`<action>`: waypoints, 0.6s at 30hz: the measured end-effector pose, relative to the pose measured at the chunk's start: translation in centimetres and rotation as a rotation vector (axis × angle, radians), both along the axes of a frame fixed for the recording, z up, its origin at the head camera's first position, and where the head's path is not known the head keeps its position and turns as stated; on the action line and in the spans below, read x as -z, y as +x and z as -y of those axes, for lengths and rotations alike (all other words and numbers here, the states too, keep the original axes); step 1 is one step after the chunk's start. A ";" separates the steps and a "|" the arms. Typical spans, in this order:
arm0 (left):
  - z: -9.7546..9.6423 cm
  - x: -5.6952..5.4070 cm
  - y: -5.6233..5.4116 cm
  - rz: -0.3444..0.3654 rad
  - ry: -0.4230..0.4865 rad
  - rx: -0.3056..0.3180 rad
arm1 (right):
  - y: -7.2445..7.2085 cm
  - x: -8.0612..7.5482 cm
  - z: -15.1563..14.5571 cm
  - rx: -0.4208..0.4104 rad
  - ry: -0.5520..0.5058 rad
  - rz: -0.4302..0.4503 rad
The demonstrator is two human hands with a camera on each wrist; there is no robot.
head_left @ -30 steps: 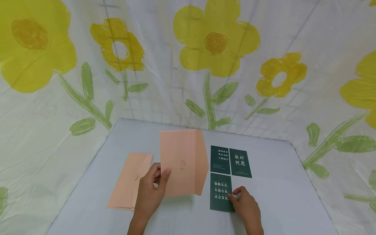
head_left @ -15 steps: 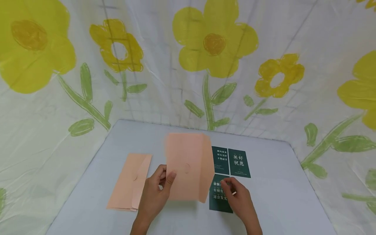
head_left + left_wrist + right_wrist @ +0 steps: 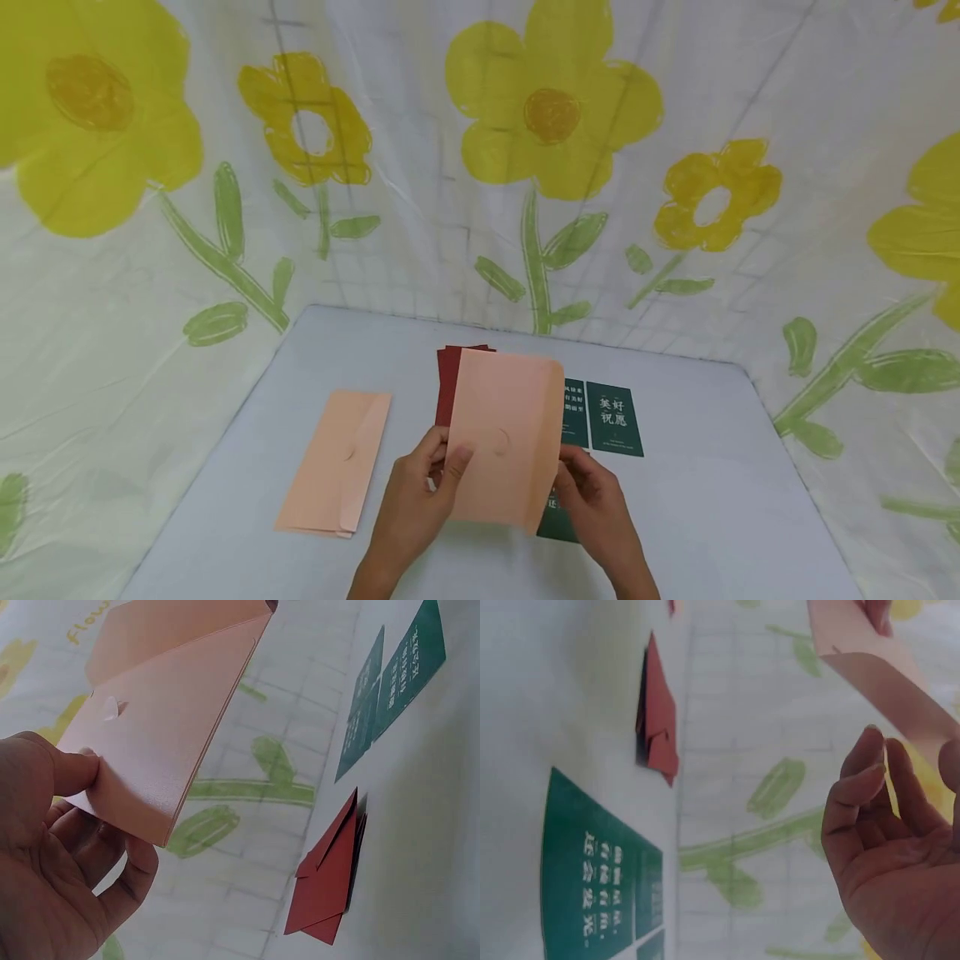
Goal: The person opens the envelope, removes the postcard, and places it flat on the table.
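A pale pink envelope [image 3: 501, 433] is held up over the table with its flap on the right side, unfolded. My left hand [image 3: 423, 500] grips its left edge, with the thumb in front and the fingers behind, as the left wrist view shows. At the flap's outer edge, my right hand [image 3: 596, 500] pinches the paper loosely with curled fingers. Part of that contact is hidden in the right wrist view. Behind the envelope lie red folded papers [image 3: 447, 383], partly covered. A green card [image 3: 558, 525] lies under the right hand, mostly hidden.
Pink envelopes [image 3: 330, 462] lie stacked at the left of the white table [image 3: 712, 517]. Further green cards with white writing lie at the right, one fully visible card [image 3: 615, 419] among them. A flower-printed curtain [image 3: 420, 233] hangs around the table.
The left hand has carried the envelope to the right, uncovering the red papers. My right hand has moved from the near green card up and left to the envelope's flap.
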State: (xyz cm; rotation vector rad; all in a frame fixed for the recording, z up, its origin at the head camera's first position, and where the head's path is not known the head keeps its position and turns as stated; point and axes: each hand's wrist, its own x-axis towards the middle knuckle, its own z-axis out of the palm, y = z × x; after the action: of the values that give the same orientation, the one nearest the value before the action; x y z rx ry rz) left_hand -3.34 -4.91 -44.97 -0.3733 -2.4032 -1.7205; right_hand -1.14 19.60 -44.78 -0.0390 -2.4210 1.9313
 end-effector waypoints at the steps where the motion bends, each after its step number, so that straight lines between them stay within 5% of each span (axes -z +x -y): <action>1: -0.1 0.0 0.0 -0.007 -0.009 -0.001 | 0.1 -0.1 0.1 0.003 -0.003 0.005; 13: -1.5 0.2 0.5 -0.044 -0.152 -0.061 | 0.4 -0.4 1.1 -0.006 -0.068 0.004; 18: -2.0 0.4 0.8 -0.132 -0.264 -0.126 | 0.6 -0.5 1.5 -0.006 -0.030 0.004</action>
State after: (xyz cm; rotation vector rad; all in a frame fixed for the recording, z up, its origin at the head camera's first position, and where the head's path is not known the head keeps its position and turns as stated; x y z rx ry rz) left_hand -2.57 -2.93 -45.40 -0.3482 -2.5013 -1.2896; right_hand -0.55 18.12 -44.30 -0.0370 -2.3968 1.9719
